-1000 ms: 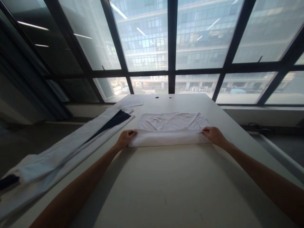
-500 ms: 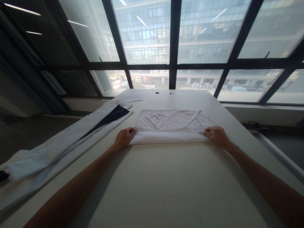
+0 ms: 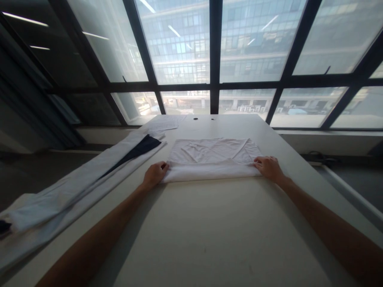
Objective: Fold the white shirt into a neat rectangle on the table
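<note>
A white garment (image 3: pixel 214 153), seemingly a shirt, lies flat on the white table (image 3: pixel 206 223) with its near edge turned over into a long, even band. My left hand (image 3: pixel 154 174) pinches the left end of that band between thumb and fingers. At the opposite end, my right hand (image 3: pixel 268 167) is closed on the fabric in the same way. Creases run across the far part of the garment, which is not covered by the band. Its exact kind cannot be made out from this folded shape.
Along the table's left side lie long white garments (image 3: pixel 68 187) with a dark navy piece (image 3: pixel 136 153) between them. Two small round holes, one a cable hole (image 3: pixel 195 118), sit near the far edge. Large framed windows (image 3: pixel 185 48) rise behind; a curtain (image 3: pixel 32 87) hangs at left.
Both hands keep hold of the band's ends, and the right hand has shifted slightly inward. The whole view has turned a little to the right; the garment is otherwise nearly unchanged.
</note>
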`<state>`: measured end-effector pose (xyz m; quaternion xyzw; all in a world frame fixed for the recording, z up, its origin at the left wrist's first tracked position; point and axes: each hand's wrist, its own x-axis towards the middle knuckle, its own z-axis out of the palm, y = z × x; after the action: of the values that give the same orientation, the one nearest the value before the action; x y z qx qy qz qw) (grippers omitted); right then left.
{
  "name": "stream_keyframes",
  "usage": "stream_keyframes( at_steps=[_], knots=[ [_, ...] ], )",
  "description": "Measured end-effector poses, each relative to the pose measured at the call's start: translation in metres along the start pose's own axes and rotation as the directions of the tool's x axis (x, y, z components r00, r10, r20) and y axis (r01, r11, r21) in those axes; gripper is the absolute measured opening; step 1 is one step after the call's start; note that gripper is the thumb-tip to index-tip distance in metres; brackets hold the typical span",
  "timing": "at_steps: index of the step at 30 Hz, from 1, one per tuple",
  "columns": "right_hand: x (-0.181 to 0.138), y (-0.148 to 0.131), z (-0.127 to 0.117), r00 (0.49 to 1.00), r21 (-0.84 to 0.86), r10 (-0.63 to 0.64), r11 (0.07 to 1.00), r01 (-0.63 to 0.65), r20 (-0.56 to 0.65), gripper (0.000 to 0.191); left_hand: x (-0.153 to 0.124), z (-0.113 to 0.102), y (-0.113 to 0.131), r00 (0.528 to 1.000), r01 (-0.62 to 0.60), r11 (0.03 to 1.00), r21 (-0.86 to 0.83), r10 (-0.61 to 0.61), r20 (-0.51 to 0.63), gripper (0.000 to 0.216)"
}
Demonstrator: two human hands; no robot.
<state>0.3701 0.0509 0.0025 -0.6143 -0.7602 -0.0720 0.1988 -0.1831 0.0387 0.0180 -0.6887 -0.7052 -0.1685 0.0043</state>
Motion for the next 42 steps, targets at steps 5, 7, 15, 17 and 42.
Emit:
stream_keyframes(
  at_steps=[5,7,15,17,42],
  knots=[
    [0.002,0.034,-0.011,0.992,0.203,0.015,0.978,-0.040,0.124,0.039,0.001,-0.002,0.000,1.000,0.013,1.000,0.007,-0.014,0.022,0.046],
    [0.002,0.050,-0.019,0.989,0.326,0.016,0.943,-0.065,0.148,0.040,0.003,-0.002,-0.002,1.000,0.014,1.000,0.009,-0.014,0.027,0.046],
    [-0.003,0.071,-0.028,0.939,0.460,0.162,0.838,-0.294,0.304,0.040,0.011,0.005,-0.015,1.000,0.014,0.995,-0.096,-0.017,-0.024,0.055],
    [-0.002,0.071,-0.024,0.926,0.398,0.216,0.855,-0.332,0.308,0.035,0.012,0.007,-0.018,1.000,0.012,0.996,-0.090,-0.013,-0.015,0.055],
    [-0.002,-0.140,0.039,0.919,0.193,-0.337,0.934,0.299,0.204,0.063,-0.024,0.063,0.185,0.651,-0.726,0.678,-0.111,0.731,0.204,0.062]
  ],
)
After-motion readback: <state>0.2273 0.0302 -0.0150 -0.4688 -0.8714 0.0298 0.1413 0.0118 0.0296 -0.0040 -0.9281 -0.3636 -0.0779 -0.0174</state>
